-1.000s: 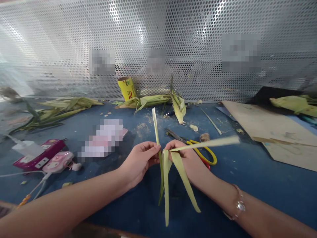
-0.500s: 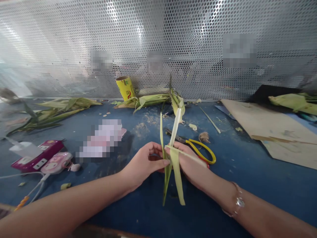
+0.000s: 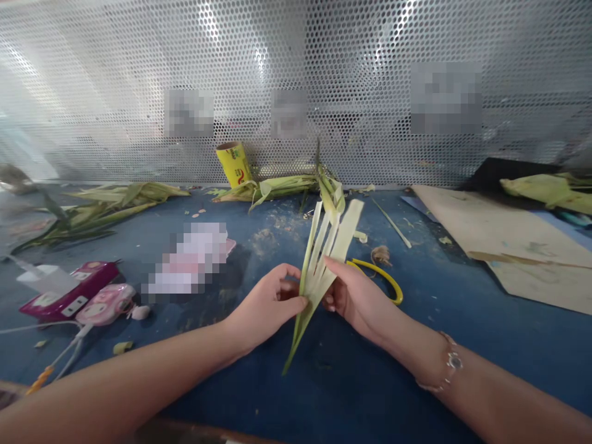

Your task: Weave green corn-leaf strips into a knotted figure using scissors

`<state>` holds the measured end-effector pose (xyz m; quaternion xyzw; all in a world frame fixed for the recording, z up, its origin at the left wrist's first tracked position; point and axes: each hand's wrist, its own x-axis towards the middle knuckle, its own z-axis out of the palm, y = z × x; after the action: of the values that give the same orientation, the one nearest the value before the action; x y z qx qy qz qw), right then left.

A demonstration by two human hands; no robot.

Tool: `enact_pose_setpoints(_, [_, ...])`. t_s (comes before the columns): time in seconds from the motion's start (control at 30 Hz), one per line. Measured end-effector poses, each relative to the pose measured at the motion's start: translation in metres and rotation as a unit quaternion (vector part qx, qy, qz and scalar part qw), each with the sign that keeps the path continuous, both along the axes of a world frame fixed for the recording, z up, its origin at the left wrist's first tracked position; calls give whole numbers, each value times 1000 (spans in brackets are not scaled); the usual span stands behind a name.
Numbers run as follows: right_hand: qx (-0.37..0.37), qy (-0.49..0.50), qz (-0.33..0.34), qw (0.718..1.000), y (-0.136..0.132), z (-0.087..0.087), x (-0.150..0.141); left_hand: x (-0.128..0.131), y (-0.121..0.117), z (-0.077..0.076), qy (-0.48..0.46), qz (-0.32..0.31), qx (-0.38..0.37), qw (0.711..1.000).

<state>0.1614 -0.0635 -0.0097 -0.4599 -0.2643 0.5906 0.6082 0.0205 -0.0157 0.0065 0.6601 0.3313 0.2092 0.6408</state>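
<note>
Between my two hands is a pale green corn husk (image 3: 315,288), slit into several strips that fan out at the top and narrow to a point at the bottom. My left hand (image 3: 268,302) pinches its left edge with thumb and fingers. Closed on the right side of the husk, my right hand (image 3: 363,299) has its thumb lying on the strips. Just past my right hand shows the yellow handle of a pair of scissors (image 3: 393,287); the rest of them is hidden behind the hand and husk.
Corn husks (image 3: 277,187) lie along the perforated metal screen (image 3: 296,74), near a yellow cardboard tube (image 3: 232,165). At left are a blurred-out phone (image 3: 194,259), a magenta power strip (image 3: 95,277) and cables. Cardboard (image 3: 499,228) lies at right; a twine ball (image 3: 381,255) sits behind the scissors.
The husk strips that hung down and crossed over my right hand now fan upward together. My right hand has turned and its thumb presses on the husk. My left hand has barely moved.
</note>
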Motion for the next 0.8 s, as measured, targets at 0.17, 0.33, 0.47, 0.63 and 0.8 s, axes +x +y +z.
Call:
enact_pose_setpoints(0.17, [3,14,-1,1000,0,1,1,0,1,0,12,8,19,1000])
enact_pose_setpoints(0.33, [27,-44,20,998,-2,1,1,1,1,3,-3,27,-6,1000])
enact_pose_setpoints(0.47, [43,-190,48,980,-4,-1,0,2,3,2,-25,63,-17,998])
enact_pose_setpoints(0.63, [69,-300,62,949,-4,-2,-2,1,3,-1,-49,61,-18,997])
enact_pose_setpoints(0.8, [72,-368,54,925,-5,-1,-6,0,3,-3,-38,52,-18,998])
